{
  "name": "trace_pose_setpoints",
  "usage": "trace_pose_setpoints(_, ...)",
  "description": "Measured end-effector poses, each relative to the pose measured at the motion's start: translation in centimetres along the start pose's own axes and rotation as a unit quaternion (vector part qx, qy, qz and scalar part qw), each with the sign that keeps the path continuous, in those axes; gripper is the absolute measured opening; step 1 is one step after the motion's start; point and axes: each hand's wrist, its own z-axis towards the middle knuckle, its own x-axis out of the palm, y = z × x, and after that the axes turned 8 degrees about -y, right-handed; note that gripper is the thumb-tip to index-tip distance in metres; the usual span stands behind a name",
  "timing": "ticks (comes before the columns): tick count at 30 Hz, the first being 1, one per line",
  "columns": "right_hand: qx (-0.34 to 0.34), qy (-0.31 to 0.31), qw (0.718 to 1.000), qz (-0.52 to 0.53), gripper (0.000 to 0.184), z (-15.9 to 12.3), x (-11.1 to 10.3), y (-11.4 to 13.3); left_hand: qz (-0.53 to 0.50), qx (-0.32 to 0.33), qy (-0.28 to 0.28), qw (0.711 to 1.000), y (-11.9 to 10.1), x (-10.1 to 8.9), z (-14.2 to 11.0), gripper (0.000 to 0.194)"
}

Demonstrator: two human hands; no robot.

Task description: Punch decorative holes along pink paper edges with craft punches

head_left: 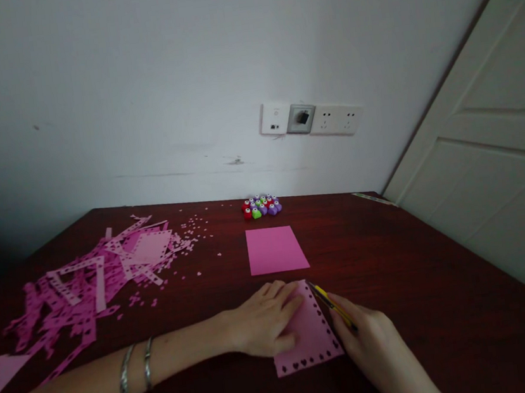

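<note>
My left hand [265, 320] lies flat on a pink paper sheet [311, 337] with small punched hearts along its edges. My right hand [363, 337] grips a yellow craft knife [333, 306], and the knife's tip is at the sheet's top corner. Two metal bangles [134, 371] circle my left wrist. A plain, darker pink paper sheet [276, 249] lies just beyond my hands and does not touch them.
A heap of pink paper strips and scraps [91, 281] covers the left of the dark red wooden table [417, 254]. A cluster of colourful heart-shaped craft punches [261, 206] stands at the far edge. A wall [135, 97] with sockets [336, 118] and a white door [480, 138] border the table.
</note>
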Motion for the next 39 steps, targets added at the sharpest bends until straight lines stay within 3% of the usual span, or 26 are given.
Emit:
trace_pose_setpoints(29,-0.019,0.001,0.997,-0.079,0.039,0.0,0.8,1.1,-0.015,-0.009,0.011,1.0,0.5,-0.4,0.4,0.07)
trace_pose_setpoints(39,-0.027,0.027,0.978,-0.204,0.039,0.0,1.1,2.0,-0.004,-0.006,0.038,0.999,0.6,-1.0,0.8,0.076)
